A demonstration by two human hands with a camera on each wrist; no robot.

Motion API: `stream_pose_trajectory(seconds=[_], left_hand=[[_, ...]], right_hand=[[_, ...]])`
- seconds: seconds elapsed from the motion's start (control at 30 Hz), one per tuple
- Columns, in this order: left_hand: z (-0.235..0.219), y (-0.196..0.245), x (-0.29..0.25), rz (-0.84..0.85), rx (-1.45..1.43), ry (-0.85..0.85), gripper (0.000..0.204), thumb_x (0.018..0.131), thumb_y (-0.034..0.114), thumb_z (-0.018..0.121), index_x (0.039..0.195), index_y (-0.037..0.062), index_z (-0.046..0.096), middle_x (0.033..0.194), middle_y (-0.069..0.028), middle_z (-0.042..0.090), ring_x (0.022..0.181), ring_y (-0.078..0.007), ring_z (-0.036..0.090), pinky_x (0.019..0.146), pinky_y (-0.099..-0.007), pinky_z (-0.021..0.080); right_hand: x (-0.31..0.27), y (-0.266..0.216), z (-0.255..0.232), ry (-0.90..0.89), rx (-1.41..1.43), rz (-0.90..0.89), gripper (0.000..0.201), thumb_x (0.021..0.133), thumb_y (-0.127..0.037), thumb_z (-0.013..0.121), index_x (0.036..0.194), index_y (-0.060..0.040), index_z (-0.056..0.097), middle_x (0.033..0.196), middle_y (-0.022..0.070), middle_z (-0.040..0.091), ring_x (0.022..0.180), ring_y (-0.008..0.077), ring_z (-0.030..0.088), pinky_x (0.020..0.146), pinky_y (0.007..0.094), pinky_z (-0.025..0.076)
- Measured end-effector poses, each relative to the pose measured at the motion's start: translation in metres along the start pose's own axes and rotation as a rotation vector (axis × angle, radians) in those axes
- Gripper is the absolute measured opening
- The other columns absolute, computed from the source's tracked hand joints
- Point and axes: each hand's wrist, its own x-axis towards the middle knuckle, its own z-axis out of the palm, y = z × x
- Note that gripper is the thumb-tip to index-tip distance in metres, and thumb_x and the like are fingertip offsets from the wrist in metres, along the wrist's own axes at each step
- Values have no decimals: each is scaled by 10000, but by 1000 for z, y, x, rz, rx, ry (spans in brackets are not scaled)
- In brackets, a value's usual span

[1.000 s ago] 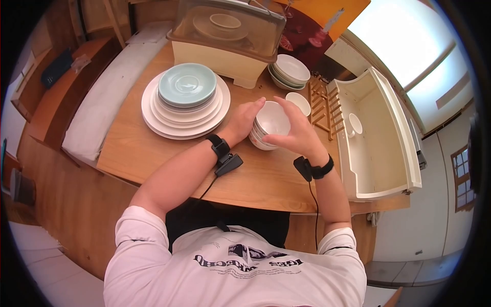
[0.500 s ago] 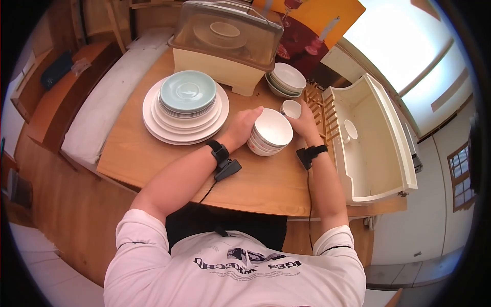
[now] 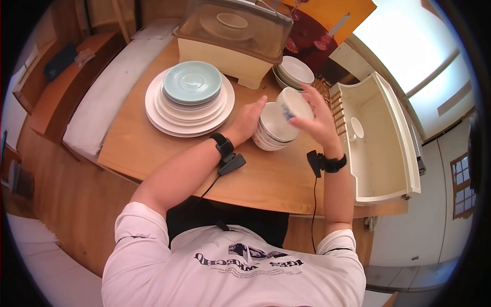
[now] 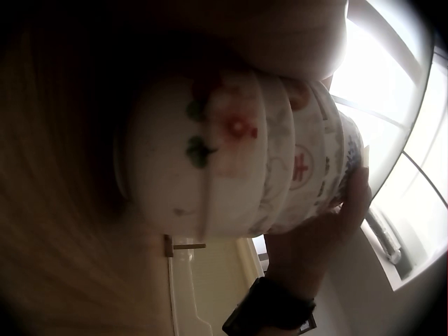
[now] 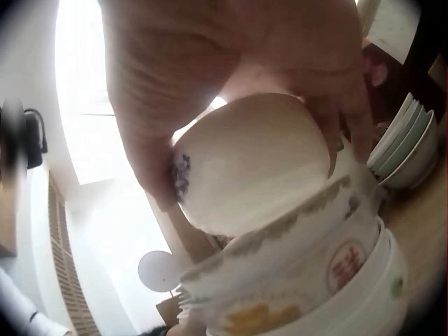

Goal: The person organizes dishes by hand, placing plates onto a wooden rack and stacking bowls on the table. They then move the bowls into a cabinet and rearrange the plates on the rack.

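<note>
Right hand [image 3: 321, 124] has thumb and fingers clamped on the small blue-patterned bowl [image 3: 296, 104], tilted, up over the stack of bowls [image 3: 268, 141] on the tabletop [image 3: 261, 192]! Touching the top one? Can't tell. Left hand [image 3: 247, 121] rests against the stack's left side, fingers extended. Farther left, piled plates [image 3: 192, 112], pale blue uppermost.

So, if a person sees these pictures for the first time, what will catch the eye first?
Probably the small bowl, held tilted by the right hand above the bowl stack, with the left hand at the stack's side. Next might come the pale blue plate topping the plate pile on the left, then the big cream box on the right.
</note>
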Motion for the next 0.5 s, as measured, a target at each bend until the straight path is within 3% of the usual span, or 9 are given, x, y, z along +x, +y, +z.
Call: stream_pose_trajectory(seconds=[0.1, 0.17, 0.27, 0.5], left_hand=[[-1, -3, 2, -33, 16, -8, 721, 1143, 533, 323, 1086, -70, 715, 1045, -210, 762, 999, -299, 681, 977, -387, 478], [0, 2, 0, -19, 2, 3, 748, 1144, 551, 301, 1080, -68, 715, 1044, -217, 760, 1003, -307, 681, 986, -393, 475], [-3, 1, 0, -46, 73, -12, 759, 1144, 572, 287, 1064, -48, 718, 1066, -165, 759, 1003, -247, 667, 977, -356, 482], [-2, -7, 3, -34, 45, -30, 766, 1142, 585, 286, 1058, -44, 716, 1050, -156, 755, 995, -239, 663, 971, -353, 482]], right_hand=[[-8, -13, 19, -59, -283, -105, 1090, 655, -303, 981, 1540, 58, 456, 1434, 246, 614, 1371, 347, 582, 1141, 409, 454], [-11, -11, 25, -60, -280, -85, 1085, 660, -303, 980, 1538, 59, 456, 1434, 253, 617, 1368, 344, 589, 1139, 410, 458], [-13, -5, 29, -69, -217, -33, 1090, 658, -307, 983, 1537, 63, 454, 1434, 262, 619, 1364, 347, 595, 1142, 413, 460], [-15, 4, 26, -101, -150, -22, 1118, 653, -320, 999, 1547, 55, 444, 1468, 234, 607, 1383, 333, 579, 1153, 407, 453]])
